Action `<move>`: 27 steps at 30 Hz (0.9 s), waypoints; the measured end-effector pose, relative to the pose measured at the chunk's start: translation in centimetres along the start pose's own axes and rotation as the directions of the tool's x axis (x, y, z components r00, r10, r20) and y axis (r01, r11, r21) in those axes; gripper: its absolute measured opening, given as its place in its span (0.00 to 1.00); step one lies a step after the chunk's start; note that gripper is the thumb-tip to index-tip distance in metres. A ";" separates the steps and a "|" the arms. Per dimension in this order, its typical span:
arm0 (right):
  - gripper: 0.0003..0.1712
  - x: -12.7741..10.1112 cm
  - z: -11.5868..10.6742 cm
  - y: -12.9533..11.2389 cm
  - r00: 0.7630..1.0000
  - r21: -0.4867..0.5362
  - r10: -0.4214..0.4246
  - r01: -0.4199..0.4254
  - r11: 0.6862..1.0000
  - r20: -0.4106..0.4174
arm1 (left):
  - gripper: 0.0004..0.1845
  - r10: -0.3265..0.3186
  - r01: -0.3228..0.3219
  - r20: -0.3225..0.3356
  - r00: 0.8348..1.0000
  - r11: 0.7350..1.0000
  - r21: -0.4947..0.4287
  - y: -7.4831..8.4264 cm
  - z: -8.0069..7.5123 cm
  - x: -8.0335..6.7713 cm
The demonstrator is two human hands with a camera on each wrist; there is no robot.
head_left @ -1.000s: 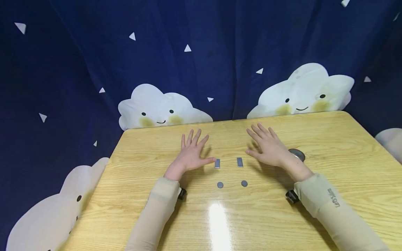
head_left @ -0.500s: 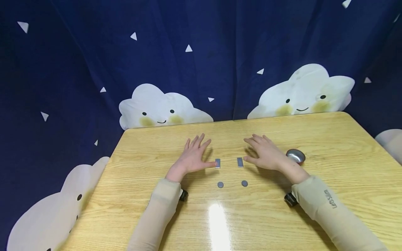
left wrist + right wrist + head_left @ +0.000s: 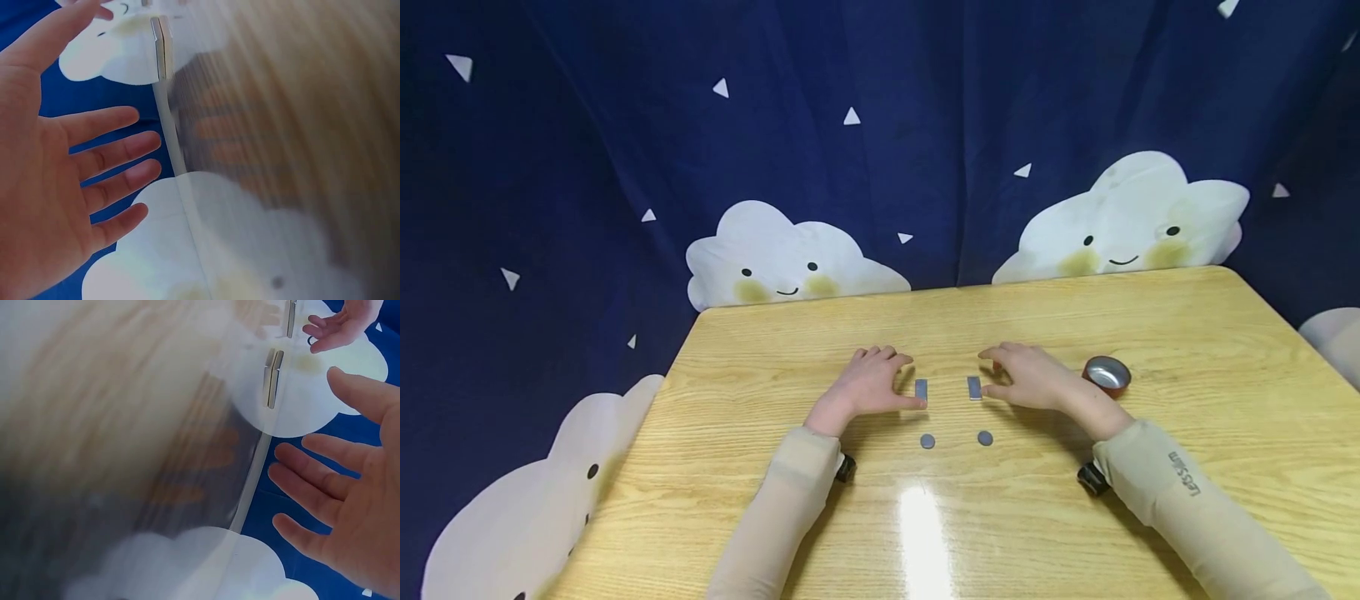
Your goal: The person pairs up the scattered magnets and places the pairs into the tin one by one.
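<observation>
My left hand [image 3: 874, 383] hovers close over the table, thumb spread from the gently bent fingers. Just right of it lies a small grey rectangular plate [image 3: 921, 388], with the thumb tip at its lower end in the head view. A matching plate [image 3: 974, 387] lies beside my right hand [image 3: 1028, 377], whose thumb tip is right at its edge. Nothing is held by either hand. In the left wrist view the near plate [image 3: 162, 49] stands out beyond the straight fingers; the right wrist view shows the other plate [image 3: 273, 379] past that hand's fingertips.
Nearer to me, two grey discs [image 3: 928, 442] [image 3: 985, 438] lie side by side below the plates. A small round red bowl [image 3: 1107, 377] with a silvery inside sits right of my right hand. Behind the wooden table [image 3: 760, 500] hangs a blue curtain [image 3: 925, 125].
Both hands have come down and toward me, their fingers drawing in from a wide spread. The right forearm has shifted so the bowl shows fully. Plates and discs lie where they were.
</observation>
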State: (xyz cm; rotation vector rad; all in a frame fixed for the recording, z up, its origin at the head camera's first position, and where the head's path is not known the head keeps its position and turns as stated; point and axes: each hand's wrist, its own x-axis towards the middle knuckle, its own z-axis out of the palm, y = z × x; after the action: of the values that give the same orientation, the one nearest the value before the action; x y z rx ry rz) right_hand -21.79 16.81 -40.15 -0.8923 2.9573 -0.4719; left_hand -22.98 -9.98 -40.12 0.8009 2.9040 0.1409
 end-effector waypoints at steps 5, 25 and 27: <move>0.33 0.2 0.1 0.0 0.999 -0.008 -0.003 0.003 1.000 0.039 | 0.43 0.020 -0.019 0.016 1.000 1.000 -0.017 0.2 0.3 0.2; 0.25 0.9 0.5 -0.3 0.994 -0.048 0.021 -0.016 0.999 0.111 | 0.26 0.061 -0.061 0.021 0.998 0.998 -0.011 0.8 0.6 0.7; 0.24 0.9 0.5 -0.5 0.994 -0.051 0.018 -0.012 0.999 0.111 | 0.24 0.066 -0.066 0.015 0.998 0.998 0.015 0.8 0.7 0.7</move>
State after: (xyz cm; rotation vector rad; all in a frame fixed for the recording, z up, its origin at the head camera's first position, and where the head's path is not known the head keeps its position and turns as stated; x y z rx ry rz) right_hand -22.28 15.78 -40.45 -0.8696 2.8842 -0.3374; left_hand -23.04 -8.88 -40.75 0.8969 2.8696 0.1185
